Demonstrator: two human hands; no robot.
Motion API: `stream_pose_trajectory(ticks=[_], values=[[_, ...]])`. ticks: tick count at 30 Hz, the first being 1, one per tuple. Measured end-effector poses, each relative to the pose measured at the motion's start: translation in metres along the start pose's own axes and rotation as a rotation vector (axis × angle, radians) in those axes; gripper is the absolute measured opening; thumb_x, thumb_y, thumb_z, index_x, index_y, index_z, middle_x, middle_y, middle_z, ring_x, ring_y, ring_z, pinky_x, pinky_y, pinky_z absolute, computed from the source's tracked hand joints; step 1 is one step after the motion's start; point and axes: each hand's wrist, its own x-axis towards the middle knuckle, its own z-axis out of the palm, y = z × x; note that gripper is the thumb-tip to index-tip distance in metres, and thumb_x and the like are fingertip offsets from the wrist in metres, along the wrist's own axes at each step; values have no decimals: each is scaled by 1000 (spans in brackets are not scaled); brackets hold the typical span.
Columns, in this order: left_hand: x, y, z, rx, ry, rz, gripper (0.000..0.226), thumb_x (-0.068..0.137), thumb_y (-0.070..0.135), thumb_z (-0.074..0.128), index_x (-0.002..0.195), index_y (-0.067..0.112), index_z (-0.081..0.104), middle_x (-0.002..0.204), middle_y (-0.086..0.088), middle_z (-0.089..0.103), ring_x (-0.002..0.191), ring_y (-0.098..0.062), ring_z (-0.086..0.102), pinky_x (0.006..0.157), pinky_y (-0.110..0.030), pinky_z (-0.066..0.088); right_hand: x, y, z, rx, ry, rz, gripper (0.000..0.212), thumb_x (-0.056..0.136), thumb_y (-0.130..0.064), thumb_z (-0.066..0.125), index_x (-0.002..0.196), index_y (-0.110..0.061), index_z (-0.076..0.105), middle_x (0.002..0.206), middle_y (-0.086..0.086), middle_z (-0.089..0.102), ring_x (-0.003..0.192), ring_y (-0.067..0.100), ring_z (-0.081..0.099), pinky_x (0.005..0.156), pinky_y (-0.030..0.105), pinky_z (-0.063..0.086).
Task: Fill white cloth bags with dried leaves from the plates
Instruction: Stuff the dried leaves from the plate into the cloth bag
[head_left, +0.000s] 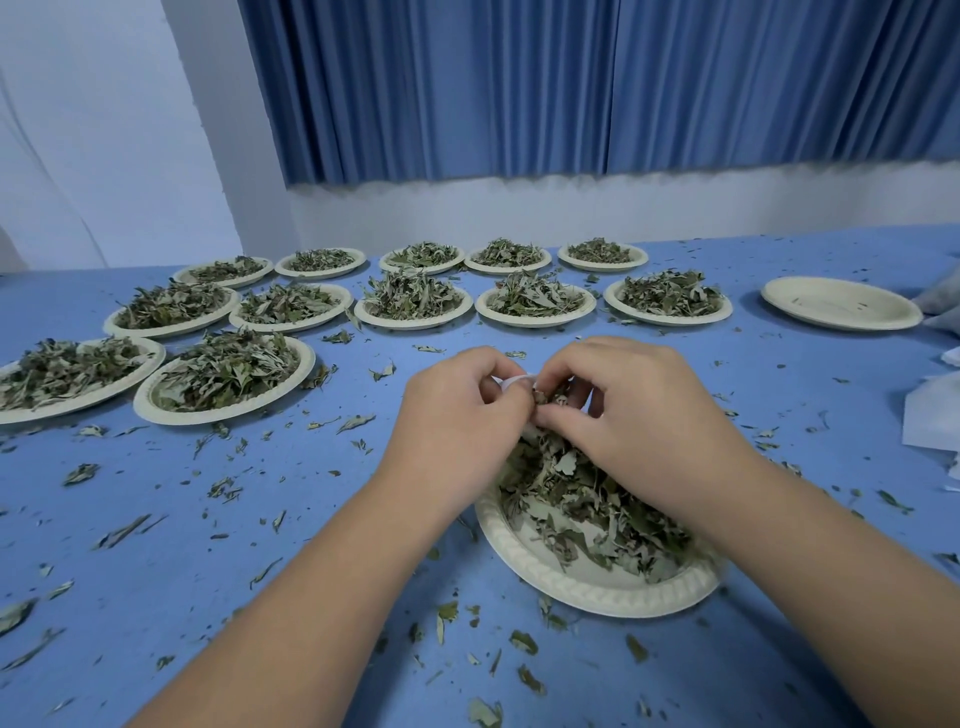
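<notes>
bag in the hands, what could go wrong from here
1. The left hand and right hand push leaves into the bag at the far end of the plate; bits may fall onto the table, already strewn with scraps.
2. Only a sliver of the bag shows, so its mouth seems tight; hard pushing could crumble leaves or loosen the grip.

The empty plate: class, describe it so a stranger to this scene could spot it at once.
Find the blue table below the blue curtain. Past the right end of the rows of leaf-heaped plates, set apart, lies the empty plate. It alone lies almost bare, no pile.
</notes>
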Motion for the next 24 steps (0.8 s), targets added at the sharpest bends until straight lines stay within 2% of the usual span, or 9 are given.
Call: stream_pose_trajectory(ticks=[4,9,16,20,24], values=[[-1,1,0,-6,-20,3,12,89,25,63,78,27,69,53,14,54,45,1,44,45,-10,32,1,1,1,65,44,14,24,74,-16,78,78,-22,55,85,-12,48,68,4,56,67,21,46],[-1,0,-1,-13,-10,6,13,90,23,62,78,24,68,58,9,56,46,-1,43,45,-12,31,-1,3,-6,167,-29,-7,17,72,-15,80,81,-18,66,83,-10,58,73,5,60,72,21,50],[-1,0,1,-69,-19,-1,16,90,22,60,76,23,68,54,13,55,47,0,45,47,-11,33,0,5,-3,4,-20,-43,8,79,-16,72,80,-22,67,76,-11,62,74,2,54,67,12,40],[-2,2,2,-56,-36,12,14,90,21,60,78,23,68,67,1,63,49,-1,45,48,-11,34,2,1,1,-50,22,-24,12,78,-20,72,74,-24,62,75,-12,60,79,9,50,71,31,43],[-3,2,1,-57,-40,9,14,90,21,61,78,23,68,67,-1,64,50,-1,44,48,-11,34,5,0,7,-34,42,24,24,74,-17,72,69,-26,50,71,-12,51,78,11,44,69,33,41]])
